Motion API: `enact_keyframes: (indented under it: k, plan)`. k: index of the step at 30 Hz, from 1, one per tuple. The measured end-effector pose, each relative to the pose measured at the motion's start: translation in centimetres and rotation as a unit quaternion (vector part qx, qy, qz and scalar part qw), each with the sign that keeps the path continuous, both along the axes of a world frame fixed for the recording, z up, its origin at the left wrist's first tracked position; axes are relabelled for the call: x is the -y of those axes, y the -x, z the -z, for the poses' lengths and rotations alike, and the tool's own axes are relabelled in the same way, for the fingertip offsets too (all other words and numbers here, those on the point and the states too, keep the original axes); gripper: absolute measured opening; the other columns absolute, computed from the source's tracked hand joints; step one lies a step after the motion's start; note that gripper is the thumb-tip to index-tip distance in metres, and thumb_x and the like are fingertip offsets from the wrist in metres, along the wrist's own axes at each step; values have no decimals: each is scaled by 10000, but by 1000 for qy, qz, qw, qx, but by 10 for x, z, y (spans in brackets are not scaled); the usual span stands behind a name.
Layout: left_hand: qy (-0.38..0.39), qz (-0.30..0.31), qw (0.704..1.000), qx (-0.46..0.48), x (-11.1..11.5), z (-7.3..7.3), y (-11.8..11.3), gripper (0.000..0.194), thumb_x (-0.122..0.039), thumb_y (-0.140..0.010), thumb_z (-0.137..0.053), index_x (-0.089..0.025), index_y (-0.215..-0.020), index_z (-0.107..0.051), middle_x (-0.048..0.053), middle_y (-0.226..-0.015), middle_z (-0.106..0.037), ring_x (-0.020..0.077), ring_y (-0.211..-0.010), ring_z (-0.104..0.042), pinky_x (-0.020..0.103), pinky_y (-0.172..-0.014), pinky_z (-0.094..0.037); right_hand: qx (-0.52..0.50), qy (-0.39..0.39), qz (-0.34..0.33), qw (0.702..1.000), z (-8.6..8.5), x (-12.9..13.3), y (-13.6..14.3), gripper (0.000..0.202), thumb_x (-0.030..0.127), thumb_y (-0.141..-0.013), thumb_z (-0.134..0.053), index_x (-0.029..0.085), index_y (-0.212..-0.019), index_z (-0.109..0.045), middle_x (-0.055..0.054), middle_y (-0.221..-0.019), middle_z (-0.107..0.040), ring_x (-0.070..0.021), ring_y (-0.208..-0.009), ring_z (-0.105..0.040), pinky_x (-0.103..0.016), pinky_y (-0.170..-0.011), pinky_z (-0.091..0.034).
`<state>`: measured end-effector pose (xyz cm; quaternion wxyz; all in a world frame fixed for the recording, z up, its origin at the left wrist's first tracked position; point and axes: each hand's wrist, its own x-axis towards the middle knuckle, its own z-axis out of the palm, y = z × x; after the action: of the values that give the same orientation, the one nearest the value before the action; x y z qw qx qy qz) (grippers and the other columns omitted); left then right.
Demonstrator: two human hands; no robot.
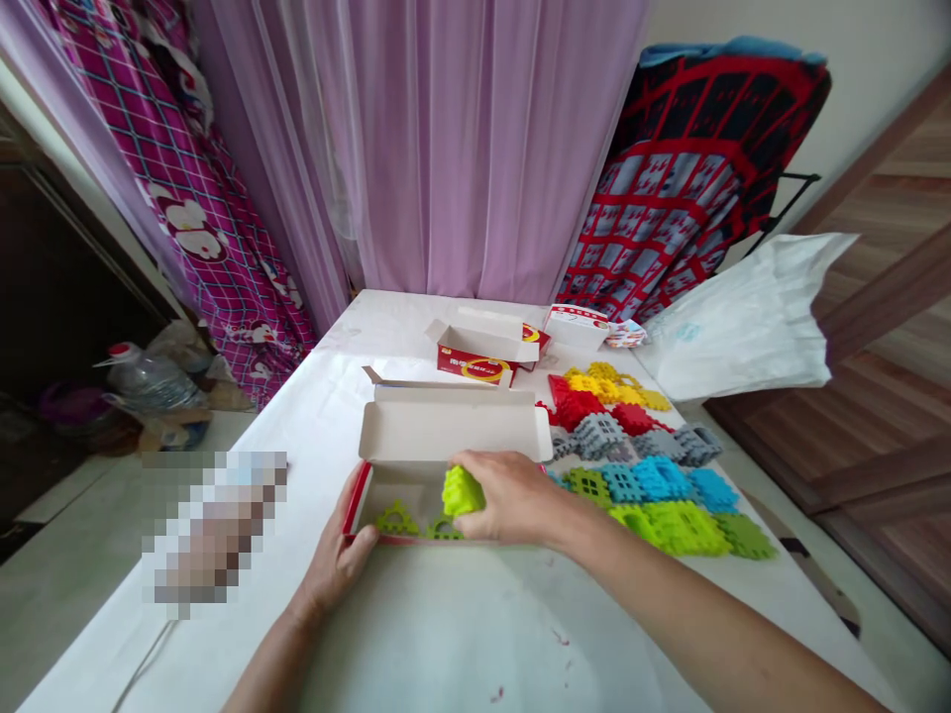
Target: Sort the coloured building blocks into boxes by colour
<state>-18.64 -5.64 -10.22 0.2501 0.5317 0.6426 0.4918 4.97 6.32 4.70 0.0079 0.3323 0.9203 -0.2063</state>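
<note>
An open cardboard box with a red outside and a pale inside lies on the table in front of me, its lid flap raised at the back. My left hand grips the box's left end, thumb over the front edge. In my right hand is a stack of lime-green interlocking plastic blocks, held over the box's opening. Inside the box lie a green triangular piece and another green piece, partly hidden by my right hand.
Right of the box, piles of blue blocks, grey blocks, red blocks, yellow blocks and green blocks cover the table. Behind stands another open red box. A white bag is at the back right. A cable runs at the left.
</note>
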Motion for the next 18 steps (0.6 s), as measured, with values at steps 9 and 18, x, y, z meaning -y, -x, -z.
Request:
enact_keyframes:
  k: [9, 18]
  plan:
    - [-10, 49, 999, 16, -1, -2, 0, 835, -604, -825, -511, -166, -1491, -263, 141, -1541, -322, 333, -1424, -265, 495, -1173, -206, 83, -95, -136, 983, 37, 11, 86, 397, 394, -706, -663, 145, -1008, -595, -125, -964, -706, -261, -862, -673, -339, -731, -514]
    - [-27, 48, 998, 24, -3, -2, -2, 847, -607, -817, -533, -172, -1491, -262, 141, -1543, -313, 320, -1428, -261, 481, -1186, -168, 91, -140, -165, 972, 59, 17, 108, 407, 370, -780, -636, 103, -1079, -563, -161, -976, -675, -267, -883, -662, -355, -739, -536]
